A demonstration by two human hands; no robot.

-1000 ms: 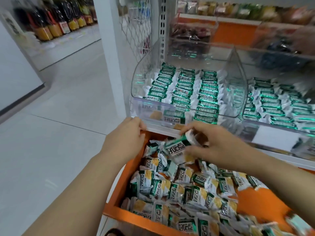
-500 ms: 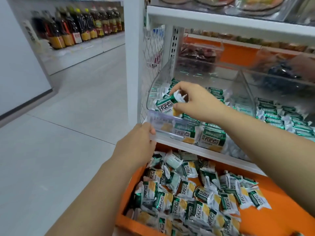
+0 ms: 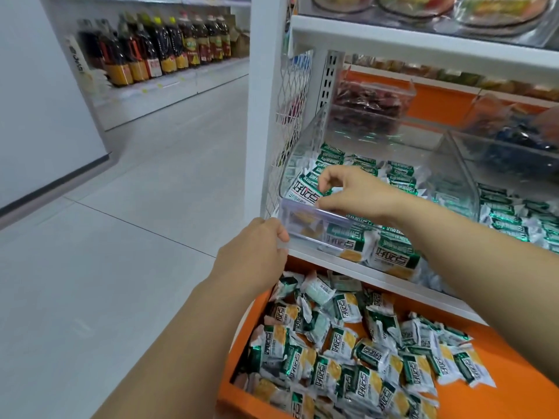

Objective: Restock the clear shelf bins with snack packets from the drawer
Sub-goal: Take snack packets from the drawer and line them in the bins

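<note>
The right hand (image 3: 357, 195) is reaching into the front left part of the clear bin (image 3: 314, 229), which is sitting on the white shelf (image 3: 320, 261). Its thumb and fingers are closing in a pinch on the right end of 1 green-and-white snack packet (image 3: 304, 189). The packet is hanging just above the rows of matching packets (image 3: 396, 173) lying in the bin, close to the bin's left wall and just behind its front lip.

The left hand (image 3: 254, 255) is gripping the bin's front left corner, with its fingers curling round the edge of the clear plastic.

Below the shelf, the orange drawer (image 3: 520, 388) is standing pulled out. A loose heap of the same packets (image 3: 338, 352) is filling its left and middle parts, and bare orange floor is showing on its right.

A 2nd clear bin (image 3: 514, 204), just beside the 1st on the right, is holding neat rows of green packets. Across the pale floor (image 3: 121, 237), dark bottles (image 3: 157, 49) are lining a far shelf.
</note>
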